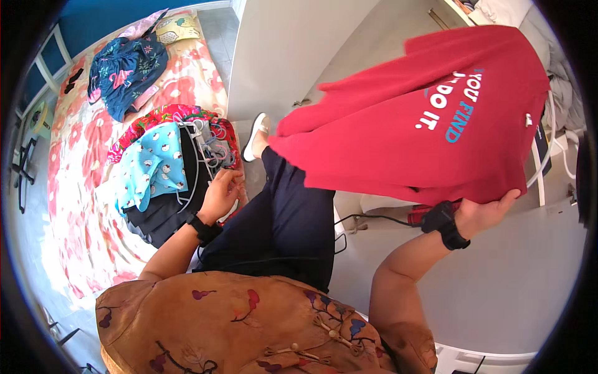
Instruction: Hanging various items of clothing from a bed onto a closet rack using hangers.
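My right hand (pixel 486 216) grips the edge of a red long-sleeved shirt (pixel 373 145) near its collar end. The shirt hangs stretched out across the upper right and bears white and blue printed writing. My left hand (pixel 224 194) is at the bed's edge, fingers loosely curled, with no object visible in it. Just beyond it lie several plastic clothes hangers (pixel 215 148). Beside them, a light-blue cartoon-print garment (pixel 156 159) rests over a pleated black garment (pixel 159 217). A red floral fabric (pixel 173 114) spreads behind this pile.
A bed with a red-and-cream floral sheet (pixel 74 196) fills the left. Farther up it lie a navy floral garment (pixel 126 75) and a yellow pillow (pixel 180 29). Pale cabinet doors (pixel 275 51) stand open ahead and at right (pixel 495 280). A black cable (pixel 373 216) runs from my right wrist.
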### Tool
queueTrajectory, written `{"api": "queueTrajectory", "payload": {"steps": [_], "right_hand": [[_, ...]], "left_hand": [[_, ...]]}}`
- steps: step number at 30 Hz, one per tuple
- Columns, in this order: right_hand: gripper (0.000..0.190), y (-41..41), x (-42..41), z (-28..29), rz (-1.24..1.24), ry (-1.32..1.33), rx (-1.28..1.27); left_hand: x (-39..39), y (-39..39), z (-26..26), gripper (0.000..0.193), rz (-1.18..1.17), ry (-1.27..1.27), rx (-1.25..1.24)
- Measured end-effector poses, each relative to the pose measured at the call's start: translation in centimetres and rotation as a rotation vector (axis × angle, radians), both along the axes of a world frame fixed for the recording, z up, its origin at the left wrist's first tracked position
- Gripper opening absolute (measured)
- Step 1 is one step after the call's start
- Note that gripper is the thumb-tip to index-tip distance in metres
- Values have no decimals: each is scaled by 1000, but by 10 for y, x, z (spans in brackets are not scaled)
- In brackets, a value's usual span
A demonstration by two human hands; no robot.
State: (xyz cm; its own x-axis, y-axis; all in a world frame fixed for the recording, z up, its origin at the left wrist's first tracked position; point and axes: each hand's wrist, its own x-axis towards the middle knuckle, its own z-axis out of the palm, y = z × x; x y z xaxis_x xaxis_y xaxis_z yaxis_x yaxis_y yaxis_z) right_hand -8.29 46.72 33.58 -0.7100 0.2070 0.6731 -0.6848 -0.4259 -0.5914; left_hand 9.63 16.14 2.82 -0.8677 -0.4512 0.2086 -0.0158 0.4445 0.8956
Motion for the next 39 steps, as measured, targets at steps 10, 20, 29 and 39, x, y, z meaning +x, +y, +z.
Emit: {"api": "queueTrajectory", "payload": {"steps": [10,20,29,39], "right_hand": [[43,22,-5,25,-377,143,118],[47,59,-8,-80,-485,-1,207],[27,69,-31,-134,-355,-432,101],[28,100,-109,-120,-300,-582,231]], "left_hand": [[-1,-4,-8,26,-44,-32,-67],[-1,-4,-3,27,-53,-57,-72],[-5,-2,-7,30,-92,-82,-53],[-7,-5,-14,27,-83,-161,22]]}}
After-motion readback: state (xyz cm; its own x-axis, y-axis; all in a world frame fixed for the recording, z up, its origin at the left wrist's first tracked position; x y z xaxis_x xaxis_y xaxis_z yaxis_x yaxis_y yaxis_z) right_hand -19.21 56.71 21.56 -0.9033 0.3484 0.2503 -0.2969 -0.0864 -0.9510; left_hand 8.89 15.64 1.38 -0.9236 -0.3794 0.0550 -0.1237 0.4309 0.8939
